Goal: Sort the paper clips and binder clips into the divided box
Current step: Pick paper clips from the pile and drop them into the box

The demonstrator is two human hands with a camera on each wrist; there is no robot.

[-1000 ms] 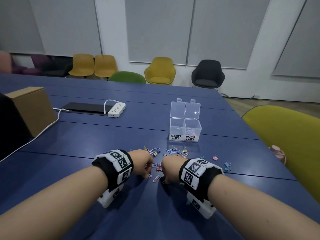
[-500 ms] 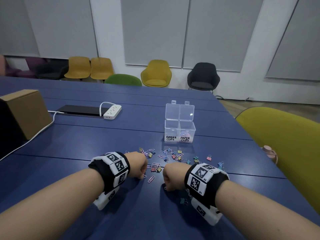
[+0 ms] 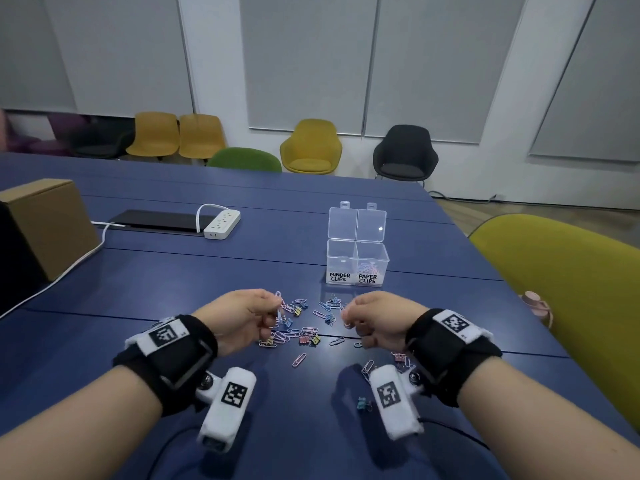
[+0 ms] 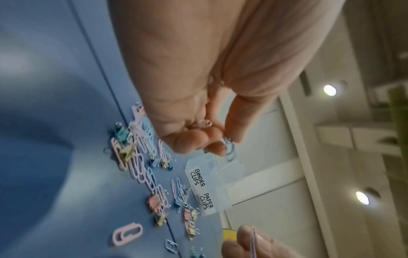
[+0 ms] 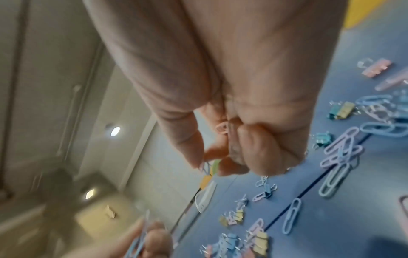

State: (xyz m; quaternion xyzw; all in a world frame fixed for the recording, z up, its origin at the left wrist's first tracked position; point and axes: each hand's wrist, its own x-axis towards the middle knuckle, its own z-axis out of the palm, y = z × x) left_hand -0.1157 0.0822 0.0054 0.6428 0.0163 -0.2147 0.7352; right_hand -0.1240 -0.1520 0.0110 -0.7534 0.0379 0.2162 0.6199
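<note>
A clear divided box (image 3: 356, 261) with its lids up stands on the blue table; its left half is labelled BINDER CLIPS, its right half PAPER CLIPS and holds some paper clips. Pastel paper clips and binder clips (image 3: 304, 332) lie scattered in front of it. My left hand (image 3: 242, 317) is raised above the pile, pinching a blue paper clip (image 4: 229, 148) at thumb and forefinger with a pink clip (image 4: 204, 124) in the curled fingers. My right hand (image 3: 374, 318) is also raised, fingers curled round a pink paper clip (image 5: 223, 128), a bluish clip (image 5: 206, 165) at its fingertips.
A white power strip (image 3: 221, 225) with its cable and a dark flat device (image 3: 156, 220) lie at the back left, next to a cardboard box (image 3: 48, 223). A yellow chair (image 3: 571, 292) stands close on the right. More chairs line the far wall.
Both hands have lifted off the table from the pile, each now holding paper clips, and have moved apart and slightly toward the box.
</note>
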